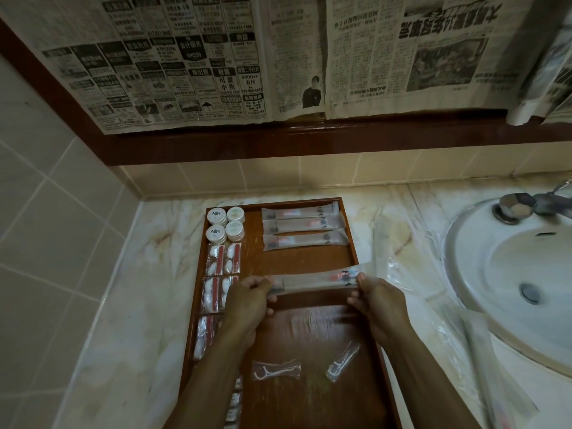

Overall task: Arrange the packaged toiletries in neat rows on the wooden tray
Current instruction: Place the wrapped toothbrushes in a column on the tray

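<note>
The wooden tray (309,258) lies on the marble-patterned table (130,305), its glossy brown floor bare in the middle. Along its 9 o'clock edge runs a column of clear cotton-swab packets (223,258), with four round white soap pucks (226,224) in a two-by-two block at 11 o'clock. At 1 o'clock three long frosted toothbrush sleeves (303,227) lie in a neat row, one below another. Near 6 o'clock two clear floss-pick packets (277,369) lie apart, the right one tilted. At the tray's centre the left hand (247,301) pinches one end of a fourth toothbrush sleeve (312,281), fingers curled around it; the right hand (376,300) pinches the other end, stretching it level just above the tray. At 3 o'clock, off the tray, loose clear wrappers (399,267) lie beside the white sink (501,274).
</note>
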